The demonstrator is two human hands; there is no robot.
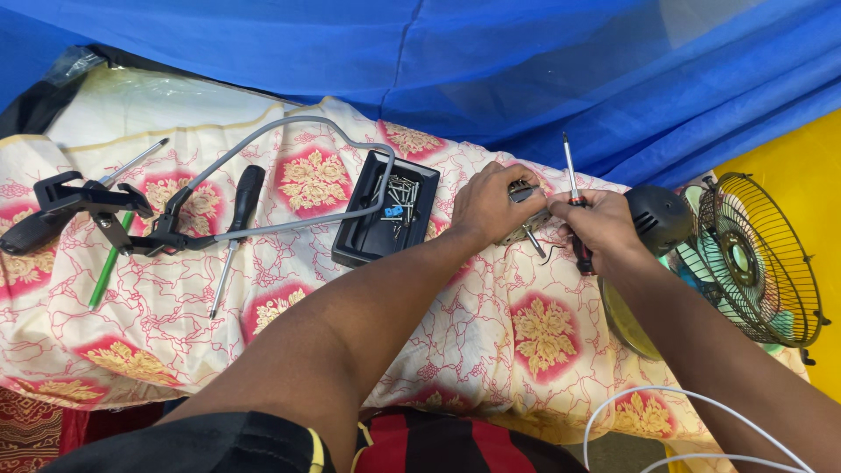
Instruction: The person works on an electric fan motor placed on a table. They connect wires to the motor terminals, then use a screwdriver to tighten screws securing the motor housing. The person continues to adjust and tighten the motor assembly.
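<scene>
Left hand (487,203) cupped over a small metal part (524,194) at centre frame, fingers curled around it. Right hand (600,226) just beside, pinching a red-handled screwdriver (574,200), shaft pointing up (tip clear of the part). Black tray (383,210) of screws (400,194) just left of the hands on the flowered cloth (289,289). Further left: black-handled screwdriver (237,229), green tool (109,261), black clamp (83,208) with grey hose (289,131). Small fan (758,258) at right edge, white cable (692,429) at lower right.

Three screwdrivers (235,229), one black tray (368,236) of screws, one fan (745,263).
</scene>
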